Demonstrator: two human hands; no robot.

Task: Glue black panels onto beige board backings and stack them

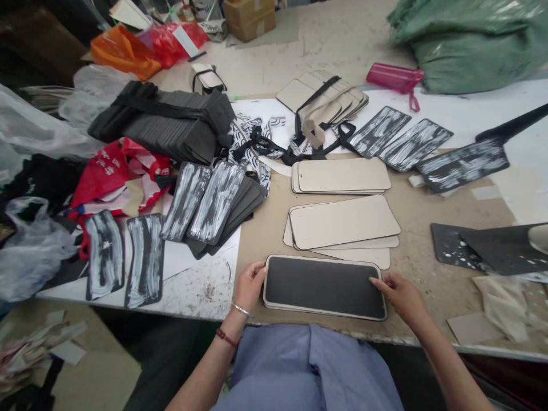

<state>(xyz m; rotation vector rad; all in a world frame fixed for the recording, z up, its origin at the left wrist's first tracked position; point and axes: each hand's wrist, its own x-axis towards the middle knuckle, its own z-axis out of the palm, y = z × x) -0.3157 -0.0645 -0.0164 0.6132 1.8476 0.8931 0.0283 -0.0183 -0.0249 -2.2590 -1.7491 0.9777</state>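
Note:
A black rounded panel [323, 287] lies on a slightly larger beige board [268, 302] at the table's front edge. My left hand [252, 285] pinches the left end of this stack. At its right end my right hand [396, 291] has its fingers closed on the corner, one fingertip over the black panel. Just behind are two piles of beige boards [345, 222]. Black panels streaked with white [218, 200] lie left of them, some on plain dark panels, and more streaked panels [383, 131] lie at the back right.
A strapped bundle of dark panels [166, 123] stands at the back left beside plastic bags [38, 123]. Black and patterned straps [261, 142] tangle mid-table. A pink pouch [394, 78] and green sack [479, 45] sit at the back right; dark sheets [505, 245] lie right.

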